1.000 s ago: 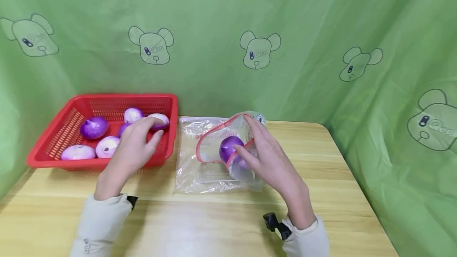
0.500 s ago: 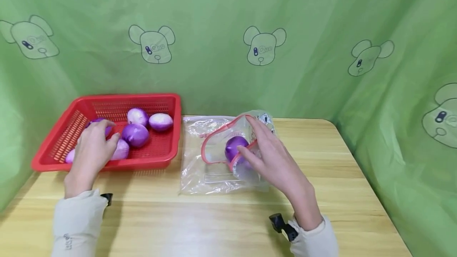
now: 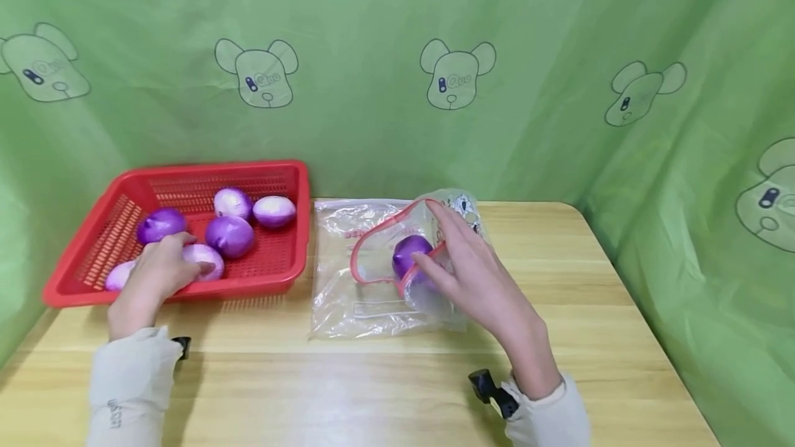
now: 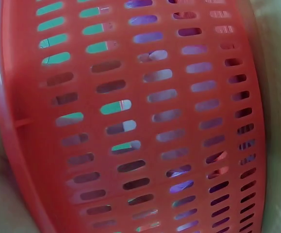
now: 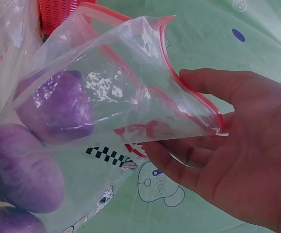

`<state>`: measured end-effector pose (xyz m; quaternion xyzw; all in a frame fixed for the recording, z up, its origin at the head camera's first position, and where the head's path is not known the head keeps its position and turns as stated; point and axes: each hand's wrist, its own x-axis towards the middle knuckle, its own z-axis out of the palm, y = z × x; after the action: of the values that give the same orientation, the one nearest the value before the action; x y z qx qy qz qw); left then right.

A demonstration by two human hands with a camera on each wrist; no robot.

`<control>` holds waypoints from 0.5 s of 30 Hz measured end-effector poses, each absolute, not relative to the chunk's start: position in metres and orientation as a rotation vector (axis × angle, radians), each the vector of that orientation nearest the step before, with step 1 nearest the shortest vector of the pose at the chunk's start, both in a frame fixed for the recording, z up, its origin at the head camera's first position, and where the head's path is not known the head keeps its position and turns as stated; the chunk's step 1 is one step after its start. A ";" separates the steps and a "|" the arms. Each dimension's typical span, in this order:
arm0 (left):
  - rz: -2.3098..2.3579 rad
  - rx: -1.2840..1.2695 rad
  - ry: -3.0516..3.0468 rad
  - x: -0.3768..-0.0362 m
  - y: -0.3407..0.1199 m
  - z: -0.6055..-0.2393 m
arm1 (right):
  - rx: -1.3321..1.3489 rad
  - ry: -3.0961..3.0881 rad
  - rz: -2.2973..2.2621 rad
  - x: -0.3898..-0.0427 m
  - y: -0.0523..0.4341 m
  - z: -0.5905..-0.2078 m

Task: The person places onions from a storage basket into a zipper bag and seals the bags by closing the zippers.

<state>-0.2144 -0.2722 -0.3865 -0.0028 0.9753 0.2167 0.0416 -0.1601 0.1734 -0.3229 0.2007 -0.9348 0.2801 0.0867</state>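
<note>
My left hand (image 3: 155,274) reaches over the front rim of the red basket (image 3: 292,274). Its fingers and thumb curve round a pale purple onion (image 3: 205,259) at the front; in the left wrist view the basket wall (image 4: 145,116) hides the fingertips. On the right, my right hand (image 3: 475,271) holds a clear zip bag (image 5: 125,73) by its red-edged mouth, which gapes toward the left. Its thumb lies along the red edge, the other fingers under the plastic. Inside the bag are purple onions (image 5: 57,107), several showing in the right wrist view.
More onions (image 3: 230,236) lie in the basket around my left hand. A flat clear plastic bag (image 3: 335,302) is under the held bag. The wooden table (image 3: 310,392) ends at a green curtain (image 3: 360,88) behind and to the right.
My left hand has moved left and forward from above the basket's middle to the front onion, and its fingers have curled round it. My right hand keeps its hold on the bag.
</note>
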 end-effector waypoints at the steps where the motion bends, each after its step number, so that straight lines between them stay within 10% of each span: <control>1: 0.667 0.002 2.995 -0.215 -0.271 -0.386 | 0.596 -2.786 0.834 -0.160 0.173 -0.323; 15: 0.887 0.205 3.154 -0.211 -0.257 -0.380 | 0.580 -2.795 0.844 -0.159 0.173 -0.322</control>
<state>-0.2112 -0.2572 -0.3796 0.0623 0.9584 0.2694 -0.0706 -0.1593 0.1733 -0.3224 0.1940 -0.9358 0.2827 0.0822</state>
